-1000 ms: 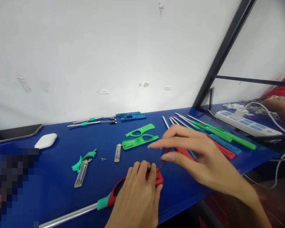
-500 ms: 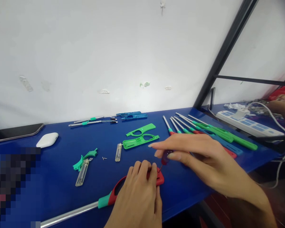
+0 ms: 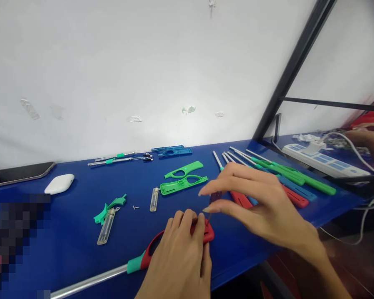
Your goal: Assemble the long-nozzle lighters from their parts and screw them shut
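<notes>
The red lighter (image 3: 146, 261) was located at the near edge of the tabletop (image 3: 75, 261), its metal tube directed toward the lower left. Its handle was covered and gripped by the left hand (image 3: 180, 249), the fingers being laid across the red body. A screwdriver (image 3: 215, 197) was pinched between the thumb and fingers of the right hand (image 3: 262, 199). The shaft was directed downward at the butt end of the red handle; contact at the tip could not be confirmed.

Beyond the left hand, two green shell halves (image 3: 191, 167) were placed one behind the other, with a small clear cartridge (image 3: 154, 200) just beside the nearer half. Farther left, small screws (image 3: 135, 207) were laid near a larger clear cartridge (image 3: 106, 227), by which teal parts (image 3: 101, 216) were positioned. Blue shell parts (image 3: 176, 152) were set near the wall. Several lighters (image 3: 318, 187) were grouped at the right, partly hidden by the right hand.
</notes>
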`<action>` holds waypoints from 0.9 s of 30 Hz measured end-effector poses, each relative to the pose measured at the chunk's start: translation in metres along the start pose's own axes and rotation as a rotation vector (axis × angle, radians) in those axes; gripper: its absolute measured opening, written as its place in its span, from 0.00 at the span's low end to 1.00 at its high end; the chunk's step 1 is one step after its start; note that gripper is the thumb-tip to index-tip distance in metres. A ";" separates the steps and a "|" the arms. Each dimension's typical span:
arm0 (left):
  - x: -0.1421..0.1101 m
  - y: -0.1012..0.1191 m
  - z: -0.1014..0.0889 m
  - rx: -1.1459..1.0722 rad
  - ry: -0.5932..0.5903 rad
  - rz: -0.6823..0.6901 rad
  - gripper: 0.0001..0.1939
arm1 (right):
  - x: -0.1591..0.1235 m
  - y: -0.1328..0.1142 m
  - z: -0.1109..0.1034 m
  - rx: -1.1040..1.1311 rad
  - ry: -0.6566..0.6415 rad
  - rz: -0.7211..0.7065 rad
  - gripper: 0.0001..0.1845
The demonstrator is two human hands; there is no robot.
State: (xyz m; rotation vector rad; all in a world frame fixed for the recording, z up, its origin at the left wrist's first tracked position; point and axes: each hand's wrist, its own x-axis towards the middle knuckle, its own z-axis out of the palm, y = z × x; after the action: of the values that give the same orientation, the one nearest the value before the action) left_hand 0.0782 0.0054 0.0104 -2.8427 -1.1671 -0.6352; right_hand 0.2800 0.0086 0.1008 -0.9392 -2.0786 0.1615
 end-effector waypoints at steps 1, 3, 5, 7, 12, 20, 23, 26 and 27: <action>0.000 0.000 0.000 -0.004 -0.009 0.001 0.23 | 0.000 0.001 0.000 0.010 0.000 -0.009 0.09; 0.001 0.000 0.000 -0.014 -0.030 0.009 0.22 | 0.001 0.003 -0.001 0.078 -0.032 -0.015 0.14; 0.001 0.000 0.000 -0.024 -0.048 0.017 0.22 | 0.000 0.003 -0.002 0.153 -0.045 -0.002 0.19; 0.002 0.000 -0.001 -0.026 -0.059 0.009 0.22 | 0.000 0.003 -0.003 0.139 -0.020 0.008 0.16; 0.001 -0.001 0.000 -0.027 -0.047 0.006 0.24 | -0.001 -0.001 -0.005 -0.002 0.030 -0.023 0.06; -0.001 -0.002 0.002 -0.002 -0.012 0.026 0.22 | -0.001 0.002 -0.005 0.085 0.041 -0.006 0.07; 0.000 -0.002 0.003 0.022 0.018 0.024 0.21 | -0.001 0.003 -0.006 0.033 0.002 -0.029 0.10; 0.001 -0.003 0.006 0.017 -0.013 0.019 0.19 | -0.001 0.005 -0.006 0.105 -0.065 -0.035 0.18; 0.001 -0.003 0.007 0.020 -0.004 0.024 0.18 | -0.001 0.005 -0.005 0.108 -0.053 -0.032 0.16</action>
State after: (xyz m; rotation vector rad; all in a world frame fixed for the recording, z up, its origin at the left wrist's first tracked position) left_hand 0.0799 0.0096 0.0037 -2.8380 -1.1317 -0.6131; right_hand 0.2869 0.0101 0.1011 -0.8435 -2.1100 0.2820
